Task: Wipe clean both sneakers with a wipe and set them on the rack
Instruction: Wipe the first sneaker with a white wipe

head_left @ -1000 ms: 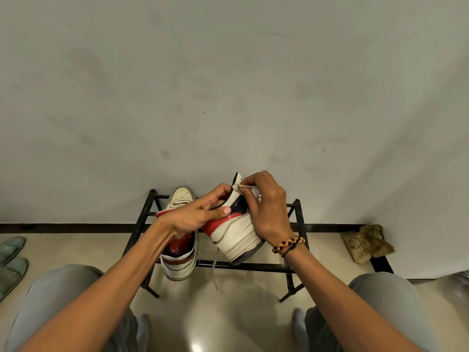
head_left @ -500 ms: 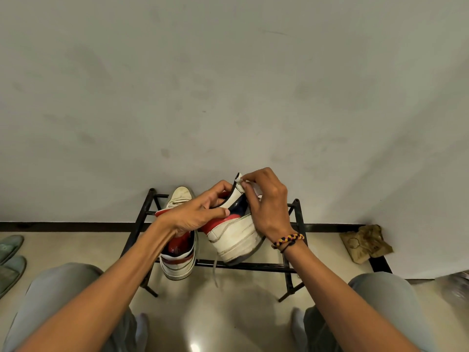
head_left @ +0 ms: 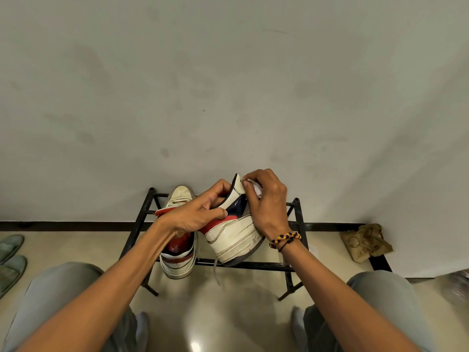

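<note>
A white, red and navy sneaker (head_left: 232, 237) is held tilted above the black metal rack (head_left: 297, 219), heel end toward me and a lace hanging down. My left hand (head_left: 195, 214) grips it at the red collar. My right hand (head_left: 266, 201) pinches a small white wipe (head_left: 255, 186) against the raised tongue of that sneaker. The second sneaker (head_left: 179, 252) lies on the rack's left side, toe toward the wall, partly hidden behind my left wrist.
The rack stands against a grey wall on a glossy beige floor. Two green slippers (head_left: 10, 257) lie at far left. A crumpled brown bag (head_left: 365, 241) sits at right by the wall corner. My knees frame the bottom of the view.
My right hand with the wipe has shifted slightly up along the tongue, and the held sneaker has tipped a little. The sneaker on the rack has stayed put.
</note>
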